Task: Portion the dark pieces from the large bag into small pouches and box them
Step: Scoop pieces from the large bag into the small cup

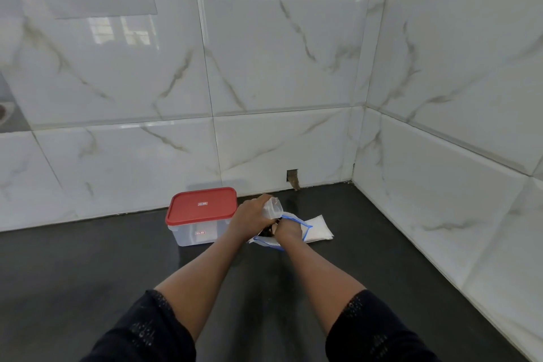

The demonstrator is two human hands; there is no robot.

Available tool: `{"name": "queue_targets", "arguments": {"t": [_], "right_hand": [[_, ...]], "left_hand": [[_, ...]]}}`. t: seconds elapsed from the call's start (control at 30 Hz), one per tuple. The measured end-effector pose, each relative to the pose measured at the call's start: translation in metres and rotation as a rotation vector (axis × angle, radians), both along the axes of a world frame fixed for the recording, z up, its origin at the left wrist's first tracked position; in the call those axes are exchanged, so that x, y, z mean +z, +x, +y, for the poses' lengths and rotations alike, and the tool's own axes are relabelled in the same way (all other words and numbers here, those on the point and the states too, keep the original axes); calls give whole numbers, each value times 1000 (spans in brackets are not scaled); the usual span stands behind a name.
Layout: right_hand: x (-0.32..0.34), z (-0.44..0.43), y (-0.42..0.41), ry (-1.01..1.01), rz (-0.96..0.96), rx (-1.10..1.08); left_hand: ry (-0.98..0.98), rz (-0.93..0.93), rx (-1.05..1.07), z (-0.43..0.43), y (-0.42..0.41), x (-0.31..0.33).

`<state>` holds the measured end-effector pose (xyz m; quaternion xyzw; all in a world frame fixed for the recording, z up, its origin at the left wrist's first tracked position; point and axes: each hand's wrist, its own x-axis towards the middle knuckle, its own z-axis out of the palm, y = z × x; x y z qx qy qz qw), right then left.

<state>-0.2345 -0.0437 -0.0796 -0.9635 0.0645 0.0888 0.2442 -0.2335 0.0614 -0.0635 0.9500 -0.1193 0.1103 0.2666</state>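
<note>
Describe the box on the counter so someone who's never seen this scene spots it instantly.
Dark counter, near the foot of the marble-tiled back wall, just left of the left hand that holds a small clear pouch. It is the clear rectangular box, red lid on; the blue-rimmed bag and flat white pouches to its right are soft.

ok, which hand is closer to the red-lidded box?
Left. The left hand, gripping a small pouch, is just beside the right edge of the red-lidded box; the right hand is farther right, at the mouth of the large bag.
</note>
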Motion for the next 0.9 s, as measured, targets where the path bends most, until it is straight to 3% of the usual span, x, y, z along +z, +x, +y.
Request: {"name": "queue_targets", "arguments": {"t": [0.23,0.37,0.47,0.8,0.9], "right_hand": [[10,-1,4,-39,70,62],[11,-3,3,-62,-2,115],[9,-2,0,-64,49,116],[4,2,2,-27,-4,185],[2,2,5,24,18,102]], "left_hand": [[2,-52,23,6,7,3],[41,19,-27,9,7,-2],[93,20,-40,13,9,-4],[-26,-6,-14,21,13,-2],[-15,2,-12,22,12,-3]]}}
